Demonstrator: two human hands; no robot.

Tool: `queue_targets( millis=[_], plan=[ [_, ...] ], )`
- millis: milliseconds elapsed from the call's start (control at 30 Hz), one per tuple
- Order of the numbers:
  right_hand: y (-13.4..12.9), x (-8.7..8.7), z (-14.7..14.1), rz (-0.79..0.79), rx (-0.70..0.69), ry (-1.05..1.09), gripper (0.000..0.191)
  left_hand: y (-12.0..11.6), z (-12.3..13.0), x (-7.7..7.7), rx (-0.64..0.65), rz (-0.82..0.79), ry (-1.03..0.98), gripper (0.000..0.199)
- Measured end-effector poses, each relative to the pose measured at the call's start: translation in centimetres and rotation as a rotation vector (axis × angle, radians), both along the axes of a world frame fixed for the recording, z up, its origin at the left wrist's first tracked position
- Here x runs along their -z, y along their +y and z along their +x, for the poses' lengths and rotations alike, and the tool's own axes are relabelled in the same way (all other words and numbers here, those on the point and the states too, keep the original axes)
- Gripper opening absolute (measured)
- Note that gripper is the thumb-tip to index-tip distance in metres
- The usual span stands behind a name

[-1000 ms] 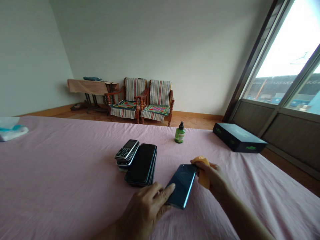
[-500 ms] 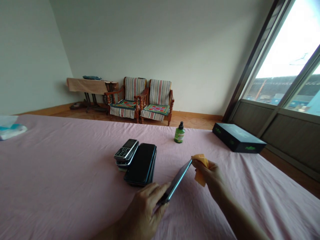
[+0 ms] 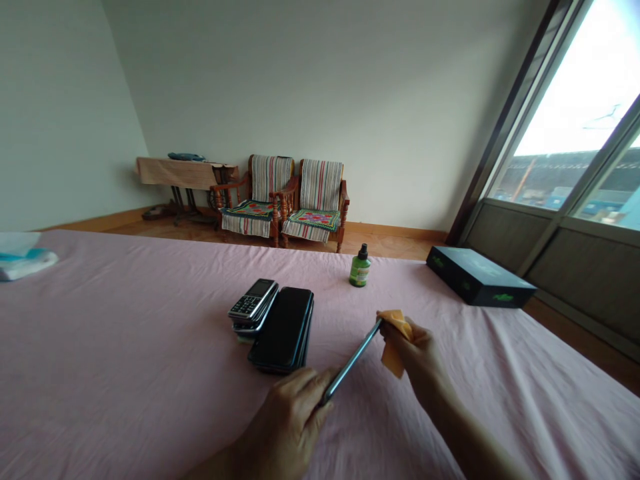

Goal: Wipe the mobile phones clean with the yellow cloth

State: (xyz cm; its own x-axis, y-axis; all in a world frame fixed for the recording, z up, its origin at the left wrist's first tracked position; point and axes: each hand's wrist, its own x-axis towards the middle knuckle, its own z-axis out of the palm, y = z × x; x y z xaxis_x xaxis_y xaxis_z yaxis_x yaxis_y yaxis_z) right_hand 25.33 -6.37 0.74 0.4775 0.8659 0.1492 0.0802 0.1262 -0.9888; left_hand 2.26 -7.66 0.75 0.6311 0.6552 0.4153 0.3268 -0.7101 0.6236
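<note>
tissue pack (image 3: 26, 262) at far left on pink sheet (image 3: 125, 320). behind, by the wall, small table (image 3: 175, 173) with tan cover, then two wooden chairs (image 3: 294, 200) with striped covers. stack of keypad phones (image 3: 254, 300) on sheet, silver/black keypad one on top; just right of it, stack of smartphones (image 3: 283, 327), top one black, screen dark. left hand (image 3: 287, 417) near that stack, thumb and fingers clamped on near end of held phone (image 3: 351, 362). held phone is edge-on to view, slanting up to the right, between the hands, right of the stacks. green bottle (image 3: 359, 267) upright beyond it, black cap. right hand (image 3: 413, 347) pinched on orange cloth (image 3: 395, 333), cloth against phone's far end, part hanging down. black box (image 3: 480, 277) lying flat at right, green marks on side; window (image 3: 565, 133) behind it.
</note>
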Motion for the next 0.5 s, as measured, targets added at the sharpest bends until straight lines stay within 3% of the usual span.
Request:
queue_targets(
  millis=[200,267,400,500],
  plan=[
    [-1.0,-1.4,-0.2,0.204,0.058,-0.36,0.021,0.4,-0.2,0.0,-0.001,-0.037,-0.018,0.041],
    [-1.0,-1.3,0.0,0.216,0.111,-0.49,0.021,0.5,-0.2,0.1,-0.013,-0.038,-0.015,0.041],
    [-0.6,-0.5,0.2,0.181,0.075,-0.727,0.025,0.6,-0.2,0.3,-0.02,-0.041,-0.011,0.039],
    [-0.5,-0.1,-0.1,0.24,0.084,-0.884,0.03,0.6,-0.3,0.3,-0.017,-0.059,-0.006,0.038]
  ],
)
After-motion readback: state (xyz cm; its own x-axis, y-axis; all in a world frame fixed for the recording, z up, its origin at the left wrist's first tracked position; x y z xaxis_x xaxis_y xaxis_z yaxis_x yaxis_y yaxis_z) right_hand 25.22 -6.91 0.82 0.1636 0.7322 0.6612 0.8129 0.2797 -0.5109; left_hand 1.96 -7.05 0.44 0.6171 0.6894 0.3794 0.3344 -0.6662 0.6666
